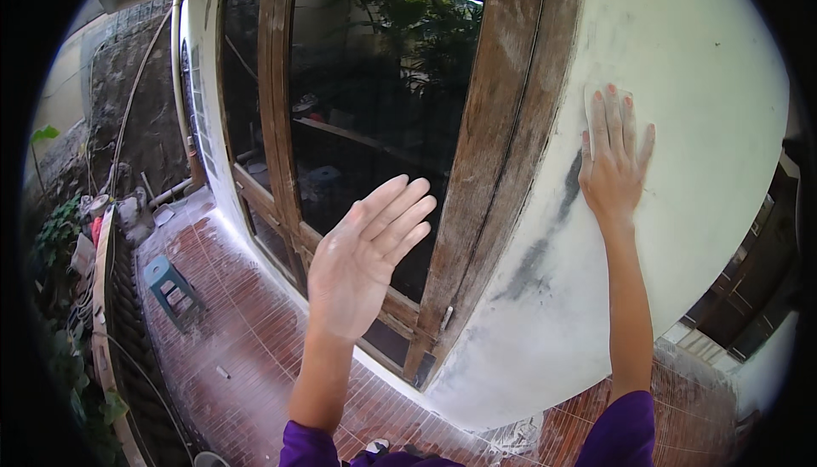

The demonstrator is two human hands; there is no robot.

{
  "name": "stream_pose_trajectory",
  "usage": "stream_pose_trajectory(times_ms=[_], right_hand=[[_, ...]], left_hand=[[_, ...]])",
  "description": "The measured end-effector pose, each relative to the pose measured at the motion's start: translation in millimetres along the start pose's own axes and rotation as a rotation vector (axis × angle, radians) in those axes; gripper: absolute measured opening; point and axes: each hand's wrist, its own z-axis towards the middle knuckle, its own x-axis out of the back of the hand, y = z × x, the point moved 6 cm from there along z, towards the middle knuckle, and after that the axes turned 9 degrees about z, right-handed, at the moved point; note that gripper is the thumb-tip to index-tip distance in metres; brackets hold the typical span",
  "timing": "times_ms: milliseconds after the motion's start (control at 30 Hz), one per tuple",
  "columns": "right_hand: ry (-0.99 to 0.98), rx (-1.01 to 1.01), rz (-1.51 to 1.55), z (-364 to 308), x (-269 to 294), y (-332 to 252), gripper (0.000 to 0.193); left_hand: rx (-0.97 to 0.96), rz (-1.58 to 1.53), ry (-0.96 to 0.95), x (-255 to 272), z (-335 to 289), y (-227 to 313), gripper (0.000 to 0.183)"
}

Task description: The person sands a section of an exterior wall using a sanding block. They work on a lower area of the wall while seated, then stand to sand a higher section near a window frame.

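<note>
My right hand (614, 165) lies flat on the white wall (706, 237), its fingers stretched upward and a little apart. Past the fingertips shows the edge of what looks like a thin pale sheet under them; its kind is hard to make out. Dark grey patches (532, 263) mark the wall below and left of this hand. Raised in the air before the glass door (387, 110), my left hand (357, 254) is open and holds nothing. Its palm and fingers are coated with white dust.
A weathered wooden door frame (502, 135) borders the wall. To the left, a blue-grey plastic stool (168, 280) stands on the dusty red tiled floor (255, 365). Green plants (59, 246) grow beyond a low ledge (104, 297). Dark brown woodwork (749, 288) lies past the wall's right edge.
</note>
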Motion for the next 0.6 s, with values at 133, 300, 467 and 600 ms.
stream_pose_trajectory(times_ms=[133, 300, 467, 600], right_hand=[[0.02, 0.051, 0.082, -4, 6, -1, 0.056], [-0.016, 0.095, 0.142, -12, 6, 0, 0.055], [-0.018, 0.091, 0.19, -17, 6, 4, 0.052], [-0.001, 0.099, 0.179, -17, 6, 2, 0.052]], left_hand=[[0.027, 0.172, 0.004, -31, -2, -15, 0.051], [-0.406, 1.045, 0.23, -59, -52, 17, 0.032], [-1.018, 0.407, 0.06, -73, -125, 69, 0.027], [-1.07, 0.748, -0.326, -88, -164, 128, 0.03]])
